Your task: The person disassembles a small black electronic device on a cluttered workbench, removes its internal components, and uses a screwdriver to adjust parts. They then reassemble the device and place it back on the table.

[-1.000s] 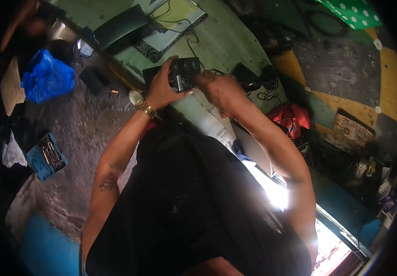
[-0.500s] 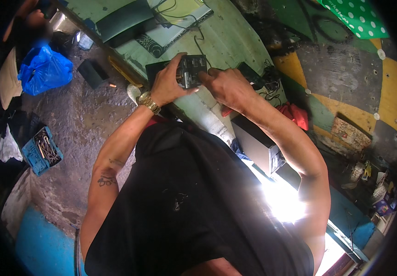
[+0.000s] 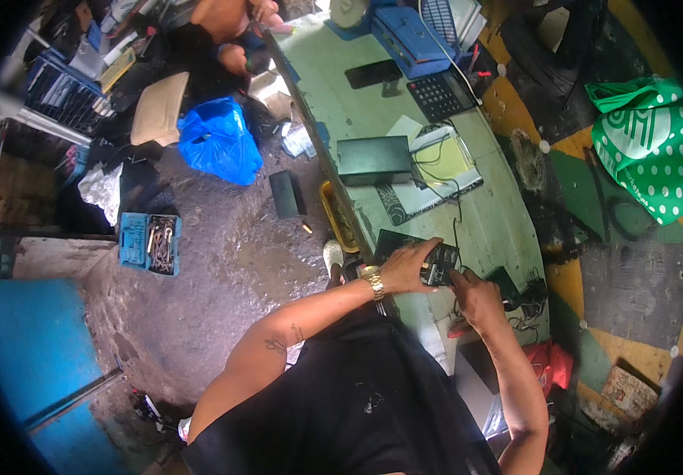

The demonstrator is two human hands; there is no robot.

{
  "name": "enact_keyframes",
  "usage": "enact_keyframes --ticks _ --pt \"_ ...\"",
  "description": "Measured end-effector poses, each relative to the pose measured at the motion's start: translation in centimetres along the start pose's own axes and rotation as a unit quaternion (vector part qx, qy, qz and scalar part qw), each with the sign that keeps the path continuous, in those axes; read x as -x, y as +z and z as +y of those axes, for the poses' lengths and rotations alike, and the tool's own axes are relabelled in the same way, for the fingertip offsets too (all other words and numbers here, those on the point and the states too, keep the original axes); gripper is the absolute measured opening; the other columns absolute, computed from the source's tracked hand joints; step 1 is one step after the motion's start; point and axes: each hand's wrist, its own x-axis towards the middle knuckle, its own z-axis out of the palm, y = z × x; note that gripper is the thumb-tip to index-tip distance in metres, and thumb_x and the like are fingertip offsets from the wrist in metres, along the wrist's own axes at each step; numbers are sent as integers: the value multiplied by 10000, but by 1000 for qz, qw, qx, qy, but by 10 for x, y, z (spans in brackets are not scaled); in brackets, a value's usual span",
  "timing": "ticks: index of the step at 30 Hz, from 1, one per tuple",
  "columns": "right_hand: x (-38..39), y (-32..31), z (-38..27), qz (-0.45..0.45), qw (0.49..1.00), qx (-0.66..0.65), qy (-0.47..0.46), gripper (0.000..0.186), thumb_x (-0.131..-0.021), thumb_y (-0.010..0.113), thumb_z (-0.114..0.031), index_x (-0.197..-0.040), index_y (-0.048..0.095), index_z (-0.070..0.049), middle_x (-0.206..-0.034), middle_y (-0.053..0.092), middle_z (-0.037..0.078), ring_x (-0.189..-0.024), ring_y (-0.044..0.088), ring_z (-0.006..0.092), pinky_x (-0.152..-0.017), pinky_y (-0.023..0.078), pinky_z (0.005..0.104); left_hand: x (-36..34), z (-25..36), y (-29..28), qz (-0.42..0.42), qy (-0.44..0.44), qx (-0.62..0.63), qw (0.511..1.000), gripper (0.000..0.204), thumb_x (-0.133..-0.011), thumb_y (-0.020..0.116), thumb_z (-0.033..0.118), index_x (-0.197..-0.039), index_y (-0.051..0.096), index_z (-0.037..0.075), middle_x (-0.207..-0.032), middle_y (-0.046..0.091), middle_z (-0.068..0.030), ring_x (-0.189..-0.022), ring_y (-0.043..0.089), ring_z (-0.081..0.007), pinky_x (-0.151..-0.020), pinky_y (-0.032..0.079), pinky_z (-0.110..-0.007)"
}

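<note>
Near the table's edge, my left hand [image 3: 407, 267], with a gold watch at its wrist, is closed around a black electronic unit [image 3: 441, 264] with several sockets or fittings on its face. My right hand [image 3: 480, 302] is closed at the unit's right edge, its fingertips pinched against it. What those fingers hold is hidden. Beneath and left of my left hand, a flat black panel [image 3: 391, 242] lies on the table. A dark cable [image 3: 458, 212] runs down toward the unit. Just right of my right hand is a small black box [image 3: 504, 286].
The green table [image 3: 507, 210] bears a dark curved casing [image 3: 374, 161], a spiral notebook [image 3: 428, 202], a calculator [image 3: 439, 96], a phone [image 3: 372, 74] and a blue box [image 3: 410, 41]. On the floor are a blue bag [image 3: 219, 144] and tool case [image 3: 135, 241]. Another person's arm [image 3: 232, 57] shows at the top.
The view has swung left, so the scene sits further right and lower, and more table and floor show. Both hands stay at the black unit, my right fingertips still against its edge.
</note>
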Motion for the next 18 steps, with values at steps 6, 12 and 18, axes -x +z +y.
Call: enact_keyframes --ticks 6,12,18 --pt "30 -13 25 108 983 -100 113 316 -982 632 -263 -1255 663 -107 -1047 687 171 -951 684 409 -796 537 520 -12 19 24 0 -21 -85 996 1113 -690 879 494 -1548 340 34 -1362 591 -265 -1187 595 -451 -1048 456 -512" --pt "93 -28 41 322 887 -261 204 428 -1023 595 -228 -1402 595 -28 -1161 680 232 -1136 636 426 -979 501 452 -46 36 73 -10 -28 -225 974 1030 -711 872 484 -1494 387 24 -1376 596 -178 -1247 580 -328 -987 395 -632" --pt "153 -25 24 425 705 -505 259 530 -1069 522 -150 -1562 405 5 -809 522 -14 -538 432 67 -479 397 241 -83 30 107 -7 -47 -355 934 1037 -715 850 562 -1479 397 28 -1329 613 -156 -1212 571 -332 -944 399 -641"
